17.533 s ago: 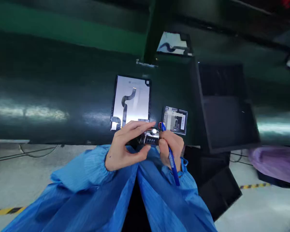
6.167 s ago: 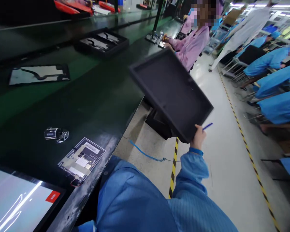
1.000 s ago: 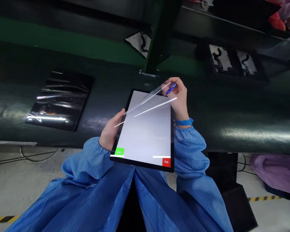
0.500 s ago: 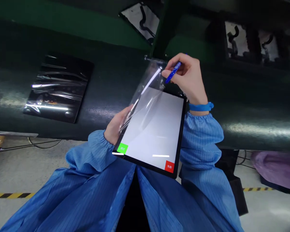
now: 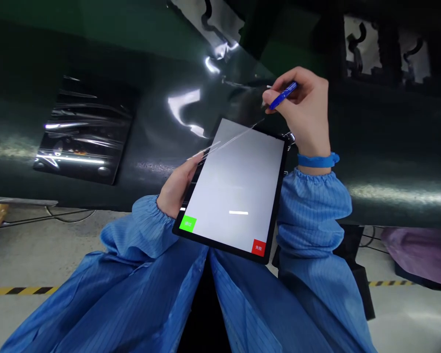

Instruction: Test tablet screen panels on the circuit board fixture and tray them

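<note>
A tablet [image 5: 238, 186] with a lit white screen, a green box at its lower left and a red one at its lower right lies tilted before me. My left hand [image 5: 180, 184] grips its left edge, with the fingers hidden beneath. Above its far edge, my right hand [image 5: 301, 105] pinches clear plastic film [image 5: 185, 105] between thumb and finger. A blue pen [image 5: 283, 95] is also held in that hand. The film stretches from the pinch over the tablet's upper left part and past it, catching bright reflections.
At the left on the dark green table [image 5: 154, 171] lies another dark tablet [image 5: 86, 132] under wrinkled film. Panels with black hooked shapes [image 5: 360, 49] stand at the back right. A purple cover [image 5: 422, 255] shows at the right, beyond the table edge.
My right hand has moved right and slightly away from me, drawing the film off most of the screen. The film now spreads out over the far left side. My left hand keeps its hold.
</note>
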A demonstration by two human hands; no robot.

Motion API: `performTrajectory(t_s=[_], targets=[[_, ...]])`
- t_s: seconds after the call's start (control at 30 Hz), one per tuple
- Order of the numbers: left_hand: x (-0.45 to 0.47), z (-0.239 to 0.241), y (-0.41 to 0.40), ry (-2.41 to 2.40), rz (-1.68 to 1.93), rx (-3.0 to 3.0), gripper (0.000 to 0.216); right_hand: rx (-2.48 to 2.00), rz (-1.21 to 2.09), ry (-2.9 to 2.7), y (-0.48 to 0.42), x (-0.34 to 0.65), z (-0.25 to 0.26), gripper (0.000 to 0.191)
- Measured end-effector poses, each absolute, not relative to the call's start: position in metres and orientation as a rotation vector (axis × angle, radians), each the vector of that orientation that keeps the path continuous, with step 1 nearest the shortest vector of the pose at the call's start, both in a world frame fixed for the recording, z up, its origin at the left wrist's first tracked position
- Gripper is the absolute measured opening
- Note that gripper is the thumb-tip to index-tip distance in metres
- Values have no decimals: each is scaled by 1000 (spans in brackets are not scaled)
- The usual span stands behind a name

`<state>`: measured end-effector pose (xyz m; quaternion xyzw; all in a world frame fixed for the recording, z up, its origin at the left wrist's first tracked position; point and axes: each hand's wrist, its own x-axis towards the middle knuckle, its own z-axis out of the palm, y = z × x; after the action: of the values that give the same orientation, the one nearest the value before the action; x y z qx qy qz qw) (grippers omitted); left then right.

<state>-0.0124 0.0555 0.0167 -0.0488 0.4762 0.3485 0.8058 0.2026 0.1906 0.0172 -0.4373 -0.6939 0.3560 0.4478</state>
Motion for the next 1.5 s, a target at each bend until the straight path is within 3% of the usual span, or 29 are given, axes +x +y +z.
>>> performTrajectory(t_s=[0.27,0.4,0.47,0.6,0.73,0.93,1.17,1.33,1.5], targets=[[-15,-3,57,861,987,19,42,-865,876,-1549,178,215,22,34],[-19,-9,57,836,1041,73,45,-820,513,-1386,160,221,34,23],[-21,-12,56,820,1029,102,47,-851,338,-1359,140,218,42,26],[-20,-13,54,798,1017,111,49,-945,296,-2068,93,196,49,25],[-17,-8,52,844,1066,91,45,-1002,303,-2484,68,170,33,64],[-21,-9,50,793,1029,93,52,-964,119,-2415,48,167,-2,22],[-21,-17,52,837,1055,84,45,-1245,-79,-1864,29,210,8,30],[-32,-17,55,943,1114,-6,41,-1521,14,-1738,34,261,-34,13],[-56,-30,53,978,1110,-6,44,-1589,181,-1898,35,282,-70,17]])
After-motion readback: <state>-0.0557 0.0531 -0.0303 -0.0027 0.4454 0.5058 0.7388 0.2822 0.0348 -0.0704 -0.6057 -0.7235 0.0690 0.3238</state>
